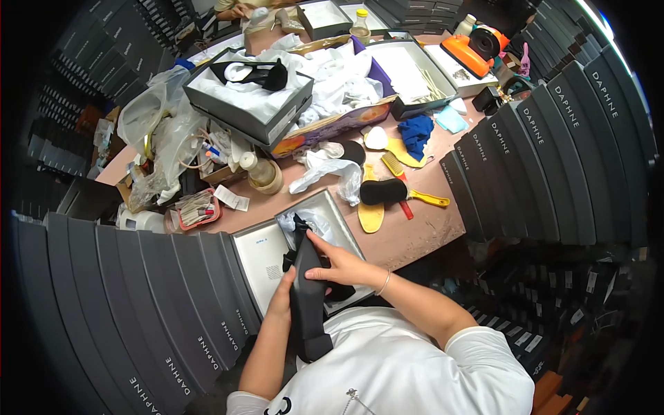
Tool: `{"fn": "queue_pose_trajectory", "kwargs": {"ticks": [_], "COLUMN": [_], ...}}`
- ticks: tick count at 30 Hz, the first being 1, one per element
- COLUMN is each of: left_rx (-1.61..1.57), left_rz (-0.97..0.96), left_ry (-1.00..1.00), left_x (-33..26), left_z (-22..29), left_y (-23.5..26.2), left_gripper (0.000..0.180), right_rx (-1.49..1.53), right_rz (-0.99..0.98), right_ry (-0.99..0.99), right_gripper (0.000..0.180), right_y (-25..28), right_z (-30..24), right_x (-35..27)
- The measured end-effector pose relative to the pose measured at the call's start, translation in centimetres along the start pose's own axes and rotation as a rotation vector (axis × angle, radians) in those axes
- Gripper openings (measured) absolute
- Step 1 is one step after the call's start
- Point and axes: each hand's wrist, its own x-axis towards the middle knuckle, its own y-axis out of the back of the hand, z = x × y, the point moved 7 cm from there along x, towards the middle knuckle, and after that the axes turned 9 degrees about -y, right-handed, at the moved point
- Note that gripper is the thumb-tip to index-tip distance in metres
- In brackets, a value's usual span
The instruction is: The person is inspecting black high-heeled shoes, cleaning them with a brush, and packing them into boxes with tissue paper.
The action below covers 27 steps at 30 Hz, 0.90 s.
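Note:
A black high-heeled shoe (308, 304) is held upright before my chest, with its block heel toward me and a dark bow near its far end. My left hand (280, 299) grips its left side, thumb along the edge. From the right, my right hand (337, 264) wraps round its upper part, thumb and fingers on the black surface. Beneath the shoe and hands lies an open grey shoe box (351, 238) with white tissue paper (315, 223) inside. Its white-lined lid (259, 261) rests alongside on the left. Something black shows in the box below my right hand, partly hidden.
Stacked grey shoe boxes (138, 297) stand at my left, others (546, 131) at my right. On the pink table lie a black-padded brush (384, 192), a blue cloth (416, 135) and a bottle (259, 169). Another open shoe box (277, 114) sits farther back. Across the table, a person's hands (241, 12) show.

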Motion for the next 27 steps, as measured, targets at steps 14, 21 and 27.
{"fn": "queue_pose_trajectory", "kwargs": {"ticks": [14,21,27], "left_rx": [-0.474,-0.524,-0.421], "left_rz": [-0.192,-0.237,-0.167], "left_ry": [0.053,0.046,-0.049], "left_x": [5.5,7.3,6.0], "left_z": [-1.1,-2.4,-0.2], "left_y": [-5.5,-6.4,-4.7], "left_gripper": [0.083,0.082,0.076], "right_rx": [-0.728,-0.961,-1.004], "right_rz": [0.549,0.662,0.643], "right_ry": [0.251,0.276,0.158], "right_gripper": [0.053,0.042,0.031], "right_y": [21.0,22.4,22.4], "right_z": [6.6,3.2,5.7], "right_x": [0.8,10.4,13.6]}}
